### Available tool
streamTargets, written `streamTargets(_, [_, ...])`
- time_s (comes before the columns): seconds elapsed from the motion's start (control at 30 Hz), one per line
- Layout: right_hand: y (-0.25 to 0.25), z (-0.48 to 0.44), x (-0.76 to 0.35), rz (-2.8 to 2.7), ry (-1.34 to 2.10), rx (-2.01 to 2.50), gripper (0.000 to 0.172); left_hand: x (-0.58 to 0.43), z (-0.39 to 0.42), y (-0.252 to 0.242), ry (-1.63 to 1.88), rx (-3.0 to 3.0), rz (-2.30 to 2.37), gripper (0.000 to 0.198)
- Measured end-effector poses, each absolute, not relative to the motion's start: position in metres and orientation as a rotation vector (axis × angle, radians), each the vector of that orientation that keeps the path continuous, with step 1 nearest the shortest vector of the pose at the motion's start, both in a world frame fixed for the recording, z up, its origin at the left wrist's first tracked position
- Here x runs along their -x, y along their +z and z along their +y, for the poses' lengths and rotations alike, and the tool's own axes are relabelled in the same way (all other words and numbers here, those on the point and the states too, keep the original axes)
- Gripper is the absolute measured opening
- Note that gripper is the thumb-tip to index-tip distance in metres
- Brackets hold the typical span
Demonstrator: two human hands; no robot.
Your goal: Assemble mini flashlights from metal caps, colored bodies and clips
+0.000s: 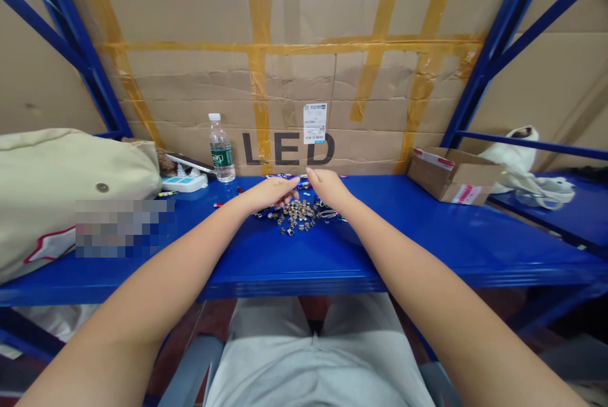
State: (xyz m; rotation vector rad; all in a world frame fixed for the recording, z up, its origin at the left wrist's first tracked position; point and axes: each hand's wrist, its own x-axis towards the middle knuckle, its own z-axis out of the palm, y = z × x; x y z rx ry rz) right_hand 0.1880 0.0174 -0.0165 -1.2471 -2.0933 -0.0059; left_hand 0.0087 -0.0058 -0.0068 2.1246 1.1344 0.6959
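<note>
A pile of small shiny metal pieces (298,214) lies on the blue table, just below and between my hands. My left hand (272,193) is over the pile's left edge, its fingers curled in and its thumb pointing right. A blue pen-like piece (303,186) shows by its fingertips; whether it is gripped or lies behind them I cannot tell. My right hand (329,187) is at the pile's right, thumb uppermost, with its other fingers hidden behind the hand. Beneath and beside it are thin metallic and green items (327,212). Several pens (285,176) lie beyond the hands.
A water bottle (221,150) stands at back left, near a white power strip (185,181) and a phone-like slab (190,162). A cream bag (71,173) fills the left side. On the right sits an open cardboard box (451,174). A cardboard wall (199,78) closes the back.
</note>
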Motion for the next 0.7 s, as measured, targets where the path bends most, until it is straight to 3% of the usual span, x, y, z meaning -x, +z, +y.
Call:
streamTargets(0.27, [-0.025,0.021,-0.185,-2.471,0.056,1.518,0.040,0.008,0.006,-0.007,0.429,-2.766,1.269,0.021])
streamTargets(0.7, [-0.021,0.021,-0.195,-2.398,-0.007,1.583,0.040,0.036,0.032,-0.013,0.541,-2.888,1.426,0.028])
